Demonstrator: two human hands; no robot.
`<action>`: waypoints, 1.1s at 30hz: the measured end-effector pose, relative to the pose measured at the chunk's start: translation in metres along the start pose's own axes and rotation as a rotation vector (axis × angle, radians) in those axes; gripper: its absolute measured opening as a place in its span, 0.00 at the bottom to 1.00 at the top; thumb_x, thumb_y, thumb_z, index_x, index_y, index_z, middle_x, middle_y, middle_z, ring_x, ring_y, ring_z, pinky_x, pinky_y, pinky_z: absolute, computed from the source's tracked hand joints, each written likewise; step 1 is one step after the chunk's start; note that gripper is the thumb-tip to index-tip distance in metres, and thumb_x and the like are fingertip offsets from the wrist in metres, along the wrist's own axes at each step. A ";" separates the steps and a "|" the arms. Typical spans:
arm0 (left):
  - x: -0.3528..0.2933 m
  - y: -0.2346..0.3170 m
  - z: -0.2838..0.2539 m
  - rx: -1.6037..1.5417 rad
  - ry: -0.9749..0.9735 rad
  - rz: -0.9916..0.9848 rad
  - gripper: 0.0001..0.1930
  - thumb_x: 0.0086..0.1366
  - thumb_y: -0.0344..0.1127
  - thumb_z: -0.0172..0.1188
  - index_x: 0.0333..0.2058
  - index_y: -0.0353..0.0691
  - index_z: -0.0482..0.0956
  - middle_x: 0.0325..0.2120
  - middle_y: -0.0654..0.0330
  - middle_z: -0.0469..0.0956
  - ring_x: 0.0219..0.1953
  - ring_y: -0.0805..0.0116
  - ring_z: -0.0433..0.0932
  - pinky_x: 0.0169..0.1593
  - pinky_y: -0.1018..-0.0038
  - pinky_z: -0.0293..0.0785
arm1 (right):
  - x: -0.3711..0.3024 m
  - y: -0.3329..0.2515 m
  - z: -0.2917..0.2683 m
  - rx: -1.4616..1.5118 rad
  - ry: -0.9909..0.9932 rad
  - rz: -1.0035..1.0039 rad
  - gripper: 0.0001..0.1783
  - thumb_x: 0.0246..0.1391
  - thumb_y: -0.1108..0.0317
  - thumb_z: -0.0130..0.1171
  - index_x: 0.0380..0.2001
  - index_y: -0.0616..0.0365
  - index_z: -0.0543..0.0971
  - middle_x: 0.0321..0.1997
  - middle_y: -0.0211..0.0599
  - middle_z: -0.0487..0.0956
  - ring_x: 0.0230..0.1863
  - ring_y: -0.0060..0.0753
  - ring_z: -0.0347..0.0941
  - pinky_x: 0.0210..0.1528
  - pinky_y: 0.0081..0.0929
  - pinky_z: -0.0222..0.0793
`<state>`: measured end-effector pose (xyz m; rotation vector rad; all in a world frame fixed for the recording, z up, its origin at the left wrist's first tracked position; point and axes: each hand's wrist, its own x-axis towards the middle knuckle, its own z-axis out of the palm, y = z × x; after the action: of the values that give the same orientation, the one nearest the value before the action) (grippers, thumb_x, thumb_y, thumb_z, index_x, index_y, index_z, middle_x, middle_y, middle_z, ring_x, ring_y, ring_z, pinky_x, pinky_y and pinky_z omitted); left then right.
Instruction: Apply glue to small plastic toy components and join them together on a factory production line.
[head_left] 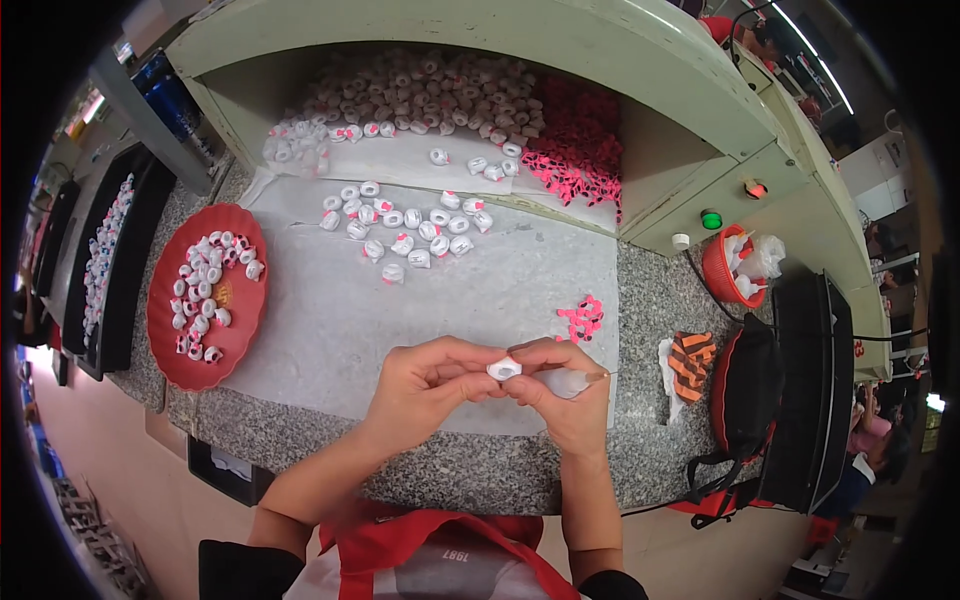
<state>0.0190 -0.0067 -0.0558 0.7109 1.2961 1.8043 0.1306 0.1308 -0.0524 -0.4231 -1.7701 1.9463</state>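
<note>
My left hand (422, 392) pinches a small white rounded plastic piece (504, 369) with a dark-edged opening, just above the near part of the paper sheet. From the other side, the fingertips of my right hand (575, 418) touch the same piece. A small translucent squeeze bottle (566, 383) with a thin needle tip lies in the right hand, its tip pointing right. Beyond my hands, several similar white pieces (402, 245), some with pink bits, sit on the white sheet (330, 300). A little heap of pink pieces with dark marks (582, 318) lies past my right hand.
At left stands a red scalloped tray (165, 300) holding white pieces. A pale green cabinet (690, 170) arches over larger piles of white and pink parts. On the right are a red basket (715, 265), a striped cloth (691, 362) and a black bag (752, 400).
</note>
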 end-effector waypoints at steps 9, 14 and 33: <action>0.002 0.004 0.002 0.051 0.007 0.051 0.12 0.59 0.21 0.58 0.43 0.28 0.70 0.36 0.48 0.79 0.37 0.65 0.81 0.37 0.76 0.79 | 0.002 0.003 0.002 0.164 0.034 0.094 0.16 0.41 0.78 0.67 0.34 0.62 0.74 0.34 0.45 0.79 0.26 0.25 0.74 0.23 0.19 0.71; 0.002 0.005 0.001 0.019 0.010 0.009 0.12 0.60 0.21 0.58 0.43 0.28 0.71 0.36 0.49 0.79 0.36 0.66 0.81 0.37 0.77 0.79 | 0.003 0.001 0.005 0.123 0.005 0.162 0.15 0.44 0.76 0.66 0.37 0.63 0.74 0.32 0.41 0.78 0.26 0.24 0.74 0.23 0.17 0.70; -0.016 0.006 -0.030 0.122 0.159 -0.052 0.10 0.58 0.21 0.59 0.40 0.30 0.76 0.34 0.54 0.80 0.37 0.70 0.80 0.39 0.78 0.77 | 0.000 0.025 0.022 0.075 -0.080 0.213 0.10 0.46 0.76 0.66 0.31 0.62 0.74 0.39 0.43 0.79 0.31 0.21 0.75 0.27 0.16 0.69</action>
<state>0.0018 -0.0359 -0.0596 0.6028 1.5261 1.7802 0.1157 0.1105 -0.0747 -0.5338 -1.7554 2.1972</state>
